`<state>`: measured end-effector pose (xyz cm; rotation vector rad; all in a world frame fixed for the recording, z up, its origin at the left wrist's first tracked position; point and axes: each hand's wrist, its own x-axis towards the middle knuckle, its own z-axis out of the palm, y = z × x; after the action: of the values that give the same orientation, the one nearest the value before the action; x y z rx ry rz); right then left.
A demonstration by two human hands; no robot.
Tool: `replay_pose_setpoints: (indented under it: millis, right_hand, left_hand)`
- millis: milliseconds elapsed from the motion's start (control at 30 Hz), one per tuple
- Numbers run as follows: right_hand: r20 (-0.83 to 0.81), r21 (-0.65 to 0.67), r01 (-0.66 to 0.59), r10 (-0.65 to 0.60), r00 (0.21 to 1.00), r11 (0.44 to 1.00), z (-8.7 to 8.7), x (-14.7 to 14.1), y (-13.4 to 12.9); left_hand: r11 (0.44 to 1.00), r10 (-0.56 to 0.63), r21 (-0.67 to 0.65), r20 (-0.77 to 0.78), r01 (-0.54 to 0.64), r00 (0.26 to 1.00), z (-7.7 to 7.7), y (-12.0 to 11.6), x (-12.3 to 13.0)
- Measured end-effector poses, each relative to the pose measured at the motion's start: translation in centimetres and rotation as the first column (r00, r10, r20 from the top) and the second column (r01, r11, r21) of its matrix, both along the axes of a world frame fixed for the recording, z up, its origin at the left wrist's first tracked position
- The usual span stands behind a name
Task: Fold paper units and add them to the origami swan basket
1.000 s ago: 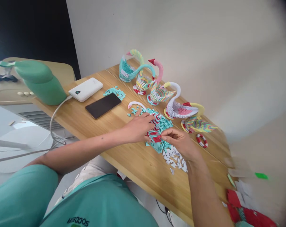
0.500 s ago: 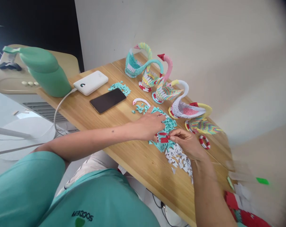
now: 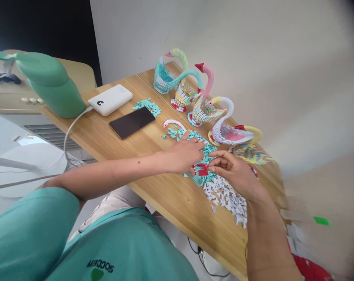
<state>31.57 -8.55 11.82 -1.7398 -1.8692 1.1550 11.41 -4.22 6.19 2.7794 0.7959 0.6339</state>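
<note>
The fingers of my left hand (image 3: 186, 156) are bent over a red and turquoise paper piece (image 3: 200, 169) and grip it; the hand covers one part of it. The fingers of my right hand (image 3: 237, 171) are open, with the thumb and the first finger a little apart, just beside the red end of this piece. If the thumb touches it, I cannot tell.

The paper piece is above a heap of small turquoise papers (image 3: 209, 151), near the middle of the wooden worktop (image 3: 162, 191). Many white papers (image 3: 223, 195) lie loose next to this heap, partly under my right wrist. At the far end of the heap, a white curved neck (image 3: 176, 122) with a pink head lies flat.

Behind the heap, along the wall, paper swans (image 3: 220, 132) stand in a row. On my left side there are a black phone (image 3: 132, 122), a white power bank (image 3: 111, 100) with a cable (image 3: 67, 140) plugged in, and a green bottle (image 3: 52, 88) at the edge.
</note>
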Motion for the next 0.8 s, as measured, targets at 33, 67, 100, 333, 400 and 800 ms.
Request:
replay_pose_setpoints:
  millis: [33,67,100,333,400,800]
  right_hand:
    - [0.085,0.041,-0.026,0.023,0.996,0.999,0.5,-0.6,-0.3]
    - [0.183,0.09,-0.054,0.037,0.982,0.994,1.0,-1.3,-0.6]
    - [0.29,0.141,-0.085,0.041,0.956,0.986,1.5,-2.1,-1.0]
    - [0.493,0.445,-0.282,0.031,0.869,0.85,-0.7,-5.3,-4.5]
    - [0.368,0.504,-0.211,0.013,0.93,0.838,-2.6,-4.9,-5.3]
    - [0.091,0.652,-0.014,-0.059,0.994,0.758,-7.2,-6.1,-5.7]
  left_hand:
    - [1.0,0.002,-0.003,0.018,-0.002,1.0,-0.2,-0.1,-0.1]
    - [1.0,0.002,-0.005,0.042,-0.002,0.999,-0.4,-0.1,-0.1]
    - [1.0,0.001,-0.008,0.07,0.0,0.998,-0.8,-0.2,-0.3]
    - [0.995,0.076,-0.088,0.338,-0.049,0.938,-4.6,-2.3,-1.7]
    - [0.99,0.115,-0.122,0.396,-0.072,0.911,-5.8,-3.0,-2.3]
    - [0.983,0.124,-0.176,0.422,-0.054,0.898,-6.8,-3.2,-3.6]
